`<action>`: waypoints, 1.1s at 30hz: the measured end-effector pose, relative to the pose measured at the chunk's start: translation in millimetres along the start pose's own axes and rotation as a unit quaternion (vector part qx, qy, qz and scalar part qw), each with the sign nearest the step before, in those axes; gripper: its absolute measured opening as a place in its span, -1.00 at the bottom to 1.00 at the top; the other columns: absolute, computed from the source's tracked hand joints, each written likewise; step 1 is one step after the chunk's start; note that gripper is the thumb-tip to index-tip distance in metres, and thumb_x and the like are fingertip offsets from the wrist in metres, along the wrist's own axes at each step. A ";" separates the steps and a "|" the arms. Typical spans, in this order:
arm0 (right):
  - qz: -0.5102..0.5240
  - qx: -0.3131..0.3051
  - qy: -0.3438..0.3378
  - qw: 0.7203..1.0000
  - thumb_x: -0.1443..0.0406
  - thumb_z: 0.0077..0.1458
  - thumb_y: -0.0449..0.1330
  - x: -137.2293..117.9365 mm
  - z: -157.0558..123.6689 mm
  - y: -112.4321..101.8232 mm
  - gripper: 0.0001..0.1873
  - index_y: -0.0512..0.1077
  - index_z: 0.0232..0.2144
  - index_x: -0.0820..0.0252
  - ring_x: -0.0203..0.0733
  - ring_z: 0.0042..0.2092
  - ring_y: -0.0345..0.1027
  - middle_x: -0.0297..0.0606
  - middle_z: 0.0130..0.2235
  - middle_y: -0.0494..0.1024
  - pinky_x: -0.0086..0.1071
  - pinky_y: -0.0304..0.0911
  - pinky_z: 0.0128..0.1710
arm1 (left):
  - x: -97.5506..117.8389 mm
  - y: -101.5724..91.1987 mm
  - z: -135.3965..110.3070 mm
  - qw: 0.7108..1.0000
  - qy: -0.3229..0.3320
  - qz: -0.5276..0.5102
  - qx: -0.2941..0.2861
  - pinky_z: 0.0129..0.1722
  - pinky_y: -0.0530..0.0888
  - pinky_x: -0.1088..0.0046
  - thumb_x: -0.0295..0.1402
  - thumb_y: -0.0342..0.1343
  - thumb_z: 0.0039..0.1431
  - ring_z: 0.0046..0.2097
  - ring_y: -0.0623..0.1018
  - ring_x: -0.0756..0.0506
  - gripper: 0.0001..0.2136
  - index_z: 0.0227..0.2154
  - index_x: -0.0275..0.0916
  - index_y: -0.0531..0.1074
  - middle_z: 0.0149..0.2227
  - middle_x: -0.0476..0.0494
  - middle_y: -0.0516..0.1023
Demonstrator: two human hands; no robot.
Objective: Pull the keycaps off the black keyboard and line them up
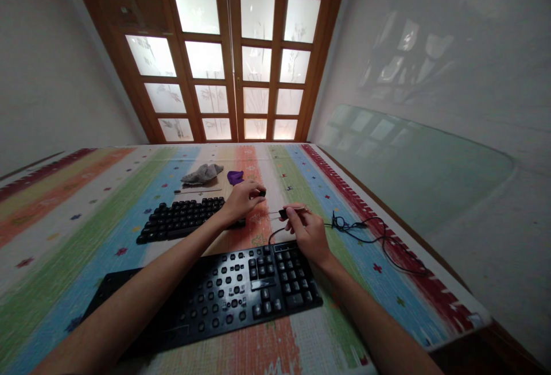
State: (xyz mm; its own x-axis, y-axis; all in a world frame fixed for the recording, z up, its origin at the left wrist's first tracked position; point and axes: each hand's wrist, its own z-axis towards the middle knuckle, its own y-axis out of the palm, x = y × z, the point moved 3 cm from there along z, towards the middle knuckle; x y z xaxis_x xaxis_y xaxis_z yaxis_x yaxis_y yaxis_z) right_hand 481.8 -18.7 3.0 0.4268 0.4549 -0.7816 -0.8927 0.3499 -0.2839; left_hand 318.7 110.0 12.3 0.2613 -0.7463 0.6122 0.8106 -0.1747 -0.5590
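My left hand (pixel 241 200) is closed in a pinch on a small black keycap (pixel 262 193), held just above the striped tablecloth. To its right, my right hand (pixel 306 230) grips a keycap puller by its black handle (pixel 283 213), with the thin wire prongs pointing left. Below both hands lies a black keyboard (pixel 219 292). Its left and middle part shows bare switches, while keycaps still sit on the number pad and navigation keys. Rows of loose black keycaps (pixel 183 218) are laid out behind it, partly hidden by my left forearm.
A crumpled grey cloth (pixel 202 174) and a purple cloth (pixel 235 177) lie farther back on the table. The keyboard's black cable (pixel 365 240) loops across the right side toward the table's edge. Wood-framed glass doors (pixel 232 76) stand behind the table, with a wall on the right.
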 end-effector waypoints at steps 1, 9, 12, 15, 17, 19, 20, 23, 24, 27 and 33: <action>0.001 0.002 -0.001 1.000 0.15 0.33 0.06 -0.7 0.4 -0.3 -0.72 0.46 -0.28 0.20 -0.28 -0.51 0.41 -0.27 -0.42 0.57 -0.42 0.32 -0.48 | -2.7 3.2 2.7 1.000 0.005 0.018 -0.008 -0.22 0.58 0.41 -0.54 0.23 0.06 -0.24 0.56 -0.06 -0.87 -0.30 -0.30 0.53 -0.25 -0.13 0.53; -0.012 0.004 -0.010 1.000 0.19 0.33 0.04 -5.1 0.2 -0.8 -0.73 0.44 -0.33 0.18 -0.29 -0.48 0.43 -0.27 -0.42 0.56 -0.45 0.31 -0.49 | -20.4 19.4 16.7 0.986 0.048 0.138 -0.087 -0.21 0.48 0.40 -0.57 0.20 0.08 -0.27 0.52 -0.07 -0.84 -0.26 -0.30 0.53 -0.31 -0.13 0.52; -0.011 -0.001 -0.013 1.000 0.19 0.34 0.03 -6.1 0.2 -0.3 -0.73 0.44 -0.32 0.19 -0.29 -0.48 0.43 -0.27 -0.42 0.56 -0.46 0.31 -0.49 | -28.2 23.1 19.6 0.980 0.050 0.161 -0.106 -0.16 0.46 0.36 -0.59 0.17 0.08 -0.21 0.52 -0.11 -0.80 -0.23 -0.29 0.54 -0.27 -0.17 0.53; -0.017 -0.005 -0.014 1.000 0.18 0.34 0.02 -6.3 -0.4 0.4 -0.71 0.44 -0.33 0.19 -0.29 -0.49 0.43 -0.26 -0.41 0.57 -0.46 0.32 -0.48 | -35.8 26.5 21.5 0.975 0.048 0.180 -0.119 -0.14 0.46 0.36 -0.57 0.16 0.09 -0.19 0.52 -0.13 -0.83 -0.25 -0.29 0.55 -0.26 -0.19 0.54; -0.021 -0.007 -0.015 1.000 0.17 0.34 0.02 -6.0 -1.1 1.0 -0.70 0.44 -0.33 0.19 -0.29 -0.48 0.44 -0.26 -0.41 0.57 -0.46 0.32 -0.47 | -40.5 28.5 22.4 0.973 0.043 0.190 -0.125 -0.14 0.46 0.36 -0.53 0.17 0.12 -0.19 0.52 -0.13 -0.87 -0.27 -0.29 0.55 -0.27 -0.19 0.55; -0.024 -0.012 -0.018 0.999 0.17 0.34 0.02 -5.7 -1.7 1.7 -0.70 0.45 -0.32 0.20 -0.27 -0.46 0.46 -0.25 -0.41 0.58 -0.45 0.33 -0.47 | -44.6 30.2 23.4 0.971 0.037 0.200 -0.128 -0.14 0.46 0.35 -0.48 0.17 0.14 -0.20 0.52 -0.13 -0.89 -0.28 -0.29 0.55 -0.29 -0.18 0.56; -0.027 -0.014 -0.020 0.999 0.17 0.34 0.02 -5.7 -1.9 1.9 -0.70 0.45 -0.32 0.20 -0.27 -0.46 0.46 -0.24 -0.41 0.59 -0.45 0.33 -0.46 | -46.5 30.8 23.8 0.970 0.034 0.205 -0.129 -0.13 0.46 0.35 -0.46 0.17 0.15 -0.20 0.53 -0.14 -0.90 -0.28 -0.28 0.56 -0.29 -0.18 0.57; -0.034 -0.021 -0.022 0.999 0.19 0.34 0.02 -6.1 -2.3 2.6 -0.70 0.45 -0.32 0.20 -0.26 -0.43 0.47 -0.23 -0.40 0.59 -0.45 0.34 -0.45 | -50.9 31.7 24.7 0.968 0.022 0.220 -0.123 -0.09 0.45 0.31 -0.43 0.17 0.16 -0.16 0.53 -0.16 -0.90 -0.28 -0.26 0.56 -0.28 -0.18 0.59; -0.036 -0.022 -0.023 0.999 0.19 0.34 0.02 -6.4 -2.4 2.8 -0.71 0.45 -0.33 0.19 -0.25 -0.43 0.48 -0.23 -0.40 0.59 -0.44 0.34 -0.45 | -52.0 31.9 24.8 0.967 0.019 0.224 -0.121 -0.08 0.45 0.30 -0.42 0.17 0.15 -0.15 0.53 -0.17 -0.90 -0.28 -0.26 0.56 -0.27 -0.19 0.59; -0.036 -0.023 -0.027 0.999 0.20 0.34 0.02 -7.2 -2.8 3.4 -0.71 0.45 -0.33 0.18 -0.25 -0.41 0.48 -0.23 -0.39 0.59 -0.44 0.35 -0.45 | -54.4 32.6 24.6 0.964 0.011 0.237 -0.115 -0.08 0.45 0.27 -0.41 0.19 0.15 -0.13 0.53 -0.19 -0.91 -0.30 -0.25 0.56 -0.26 -0.20 0.59; -0.029 -0.026 -0.026 0.999 0.21 0.34 0.03 -7.3 -2.8 4.2 -0.73 0.46 -0.30 0.18 -0.25 -0.42 0.49 -0.23 -0.38 0.60 -0.43 0.36 -0.45 | -58.1 34.8 24.7 0.960 -0.001 0.259 -0.111 -0.09 0.44 0.25 -0.34 0.20 0.17 -0.14 0.53 -0.22 -0.89 -0.30 -0.25 0.58 -0.25 -0.23 0.58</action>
State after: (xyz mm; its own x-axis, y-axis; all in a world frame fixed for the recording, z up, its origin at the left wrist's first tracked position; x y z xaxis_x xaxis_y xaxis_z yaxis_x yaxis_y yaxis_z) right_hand 474.5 -22.9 6.0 0.4832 0.4777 -0.7337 -0.8724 0.3337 -0.3572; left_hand 344.7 163.1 -28.9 0.5994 -0.7692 0.2213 0.4399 0.0857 -0.8939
